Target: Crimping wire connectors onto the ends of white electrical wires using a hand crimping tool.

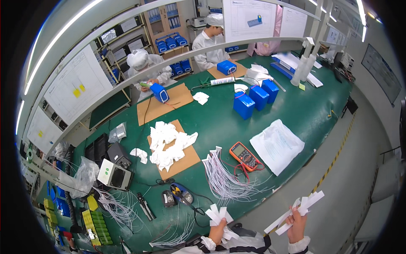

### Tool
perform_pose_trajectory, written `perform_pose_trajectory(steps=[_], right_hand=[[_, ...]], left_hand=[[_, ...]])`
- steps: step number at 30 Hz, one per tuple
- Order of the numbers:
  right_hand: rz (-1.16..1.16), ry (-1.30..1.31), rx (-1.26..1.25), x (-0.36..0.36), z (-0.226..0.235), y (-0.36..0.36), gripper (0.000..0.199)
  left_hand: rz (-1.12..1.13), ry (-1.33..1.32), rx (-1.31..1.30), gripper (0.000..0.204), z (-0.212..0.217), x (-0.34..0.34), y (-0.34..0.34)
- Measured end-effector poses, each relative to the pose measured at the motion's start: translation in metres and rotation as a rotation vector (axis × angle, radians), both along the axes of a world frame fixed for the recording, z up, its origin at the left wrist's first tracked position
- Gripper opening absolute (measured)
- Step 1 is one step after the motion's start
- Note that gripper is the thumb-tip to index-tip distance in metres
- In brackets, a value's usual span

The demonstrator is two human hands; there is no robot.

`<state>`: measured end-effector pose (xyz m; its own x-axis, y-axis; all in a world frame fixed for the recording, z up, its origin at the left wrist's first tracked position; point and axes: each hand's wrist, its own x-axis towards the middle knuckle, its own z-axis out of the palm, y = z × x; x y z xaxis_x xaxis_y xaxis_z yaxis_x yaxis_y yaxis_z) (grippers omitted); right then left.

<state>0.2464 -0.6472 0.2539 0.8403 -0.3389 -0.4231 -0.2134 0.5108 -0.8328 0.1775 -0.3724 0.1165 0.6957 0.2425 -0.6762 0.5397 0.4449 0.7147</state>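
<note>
My left hand [217, 231] is closed around a fanned bunch of white strips [218, 215], at the near edge of the green table. More of these flat strips hang below its fingers. Out past the table edge to the right, my right hand [298, 226] grips another bunch of white strips [312, 202], which stick out to both sides. The two hands are apart. Closest to my left hand on the table are a bundle of thin white wires [224, 180] with small connectors and a soldering iron [182, 195] on its stand.
An orange multimeter [245, 155] lies beside a white plastic bag [278, 147]. Several blue battery packs [244, 105] stand farther back. Crumpled white cloths [169, 144] cover some cardboard [186, 163]. Two people in white [144, 63] work across the table. Green cells [96, 226] lie at lower left.
</note>
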Motion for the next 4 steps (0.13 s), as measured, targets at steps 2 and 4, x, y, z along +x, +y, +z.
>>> perform_pose_trajectory(steps=[2, 4], right_hand=[[-0.004, -0.013, 0.009, -0.003, -0.001, -0.008, 0.017], [0.036, 0.007, 0.062, -0.004, -0.014, -0.012, 0.019]], left_hand=[[-0.035, 0.002, -0.016, 0.027, 0.004, 0.019, -0.016], [0.006, -0.116, 0.006, 0.028, 0.002, 0.028, -0.03]])
